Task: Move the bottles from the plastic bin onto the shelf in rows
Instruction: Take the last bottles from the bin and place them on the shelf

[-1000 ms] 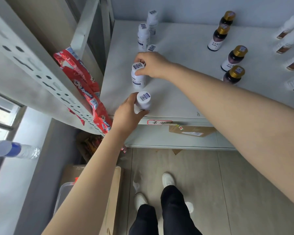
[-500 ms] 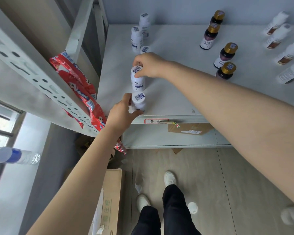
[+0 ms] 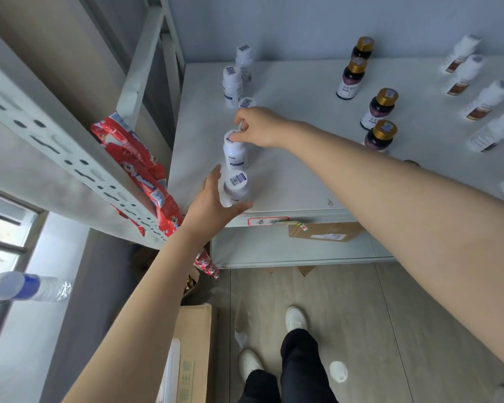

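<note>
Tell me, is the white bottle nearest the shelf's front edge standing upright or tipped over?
Upright: the front white bottle stands on its base on the shelf, barcoded cap facing up, beside the left hand.

**White shelf, three bottle colourings**

The shelf point(image 3: 288, 91) is plain white. Along its left side the white bottles point(image 3: 234, 154) carry blue-and-white code stickers on their caps. At the shelf's middle the dark bottles point(image 3: 378, 112) are deep purple with gold caps and white labels. On its right the pale bottles point(image 3: 485, 103) are white with brown label bands. Left of the shelf, the packets point(image 3: 134, 164) are red, printed white and blue. Below it, the floor point(image 3: 390, 315) is beige wood-grain
</note>
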